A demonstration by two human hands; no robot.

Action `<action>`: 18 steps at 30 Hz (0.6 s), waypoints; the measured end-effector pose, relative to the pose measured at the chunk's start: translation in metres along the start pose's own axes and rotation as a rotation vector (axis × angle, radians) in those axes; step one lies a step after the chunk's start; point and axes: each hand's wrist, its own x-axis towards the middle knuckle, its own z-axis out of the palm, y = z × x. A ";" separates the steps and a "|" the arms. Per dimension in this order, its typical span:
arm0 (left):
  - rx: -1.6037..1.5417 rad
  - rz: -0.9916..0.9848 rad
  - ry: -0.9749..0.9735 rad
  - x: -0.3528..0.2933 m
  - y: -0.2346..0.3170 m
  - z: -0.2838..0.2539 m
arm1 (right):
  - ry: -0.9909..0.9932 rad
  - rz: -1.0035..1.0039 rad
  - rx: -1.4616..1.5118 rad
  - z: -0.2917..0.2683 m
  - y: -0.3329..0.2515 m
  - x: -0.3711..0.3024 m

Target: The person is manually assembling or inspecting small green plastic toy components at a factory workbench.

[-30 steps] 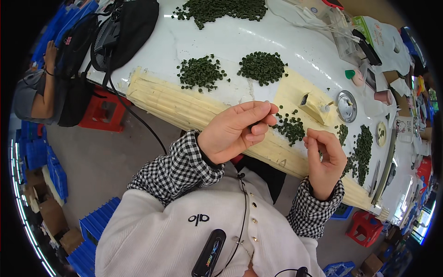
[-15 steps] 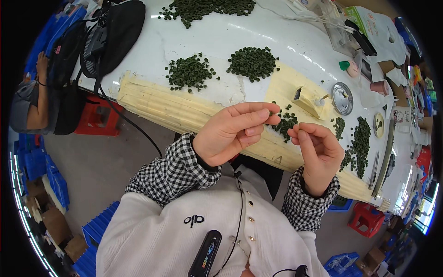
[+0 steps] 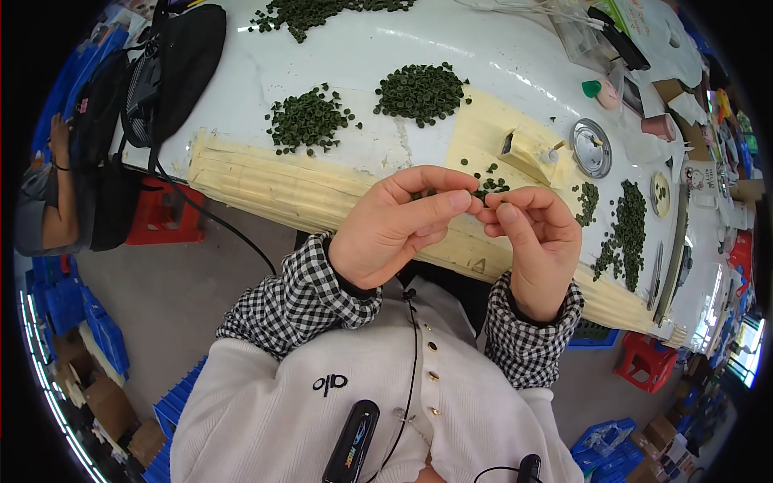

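My left hand [image 3: 394, 219] pinches a small dark green round piece between thumb and forefinger, mostly covered by the fingertips. Right up against it, the closed fingertips of my right hand [image 3: 538, 241] meet the same spot; whatever they hold is too small to make out. Behind the fingers lies a loose little heap of green pieces [image 3: 491, 186], partly hidden. Beyond them, on a yellow sheet, stands a yellow-wrapped block [image 3: 527, 158] with a pale knob.
Larger piles of green pieces [image 3: 423, 93] lie farther back on the white table [image 3: 338, 56]. To the right are a round metal lid [image 3: 591, 148], another pile [image 3: 628, 229] and tweezers [image 3: 656, 275]. At left, a black bag [image 3: 189, 72] and another person's arm [image 3: 60, 185].
My right hand has moved left and up, so its fingertips now meet those of my left hand. The view has shifted slightly, moving the table up and left.
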 end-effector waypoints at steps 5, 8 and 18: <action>0.022 0.018 0.025 0.000 0.000 0.001 | 0.003 -0.025 -0.036 0.002 0.003 0.001; 0.034 0.029 0.036 0.001 0.001 0.002 | -0.029 -0.017 -0.008 0.004 0.003 0.002; 0.059 0.064 0.036 0.001 -0.002 -0.001 | -0.023 -0.027 -0.005 0.009 0.005 0.003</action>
